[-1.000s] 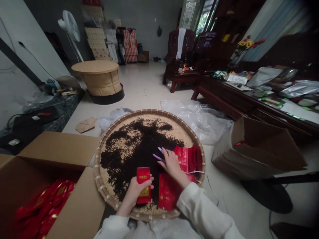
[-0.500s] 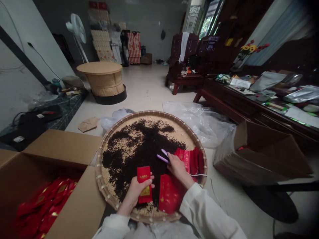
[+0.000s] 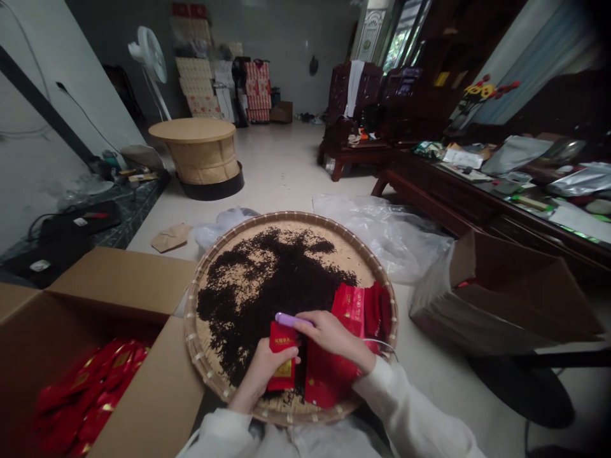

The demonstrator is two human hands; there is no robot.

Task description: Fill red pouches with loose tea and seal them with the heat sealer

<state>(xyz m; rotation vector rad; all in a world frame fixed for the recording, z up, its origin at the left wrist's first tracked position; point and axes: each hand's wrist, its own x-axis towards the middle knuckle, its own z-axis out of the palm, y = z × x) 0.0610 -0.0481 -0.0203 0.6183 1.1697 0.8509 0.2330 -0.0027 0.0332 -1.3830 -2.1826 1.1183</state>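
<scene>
A round woven tray lies on my lap, spread with dark loose tea leaves. My left hand is closed on a small red packet, held upright over the tray's near edge. My right hand is closed on a purple tool, whose tip points left right above the packet's top. More red packets are stacked on the tray's right side, and others lie under my right wrist.
An open cardboard box at my left holds several red packets. Another cardboard box lies on its side at the right. Clear plastic sheeting is on the floor behind the tray. A dark wooden table stands at the right.
My right hand has swung the purple tool from over the tea leaves back and left, to the top of the red packet. My left hand has kept the packet almost still.
</scene>
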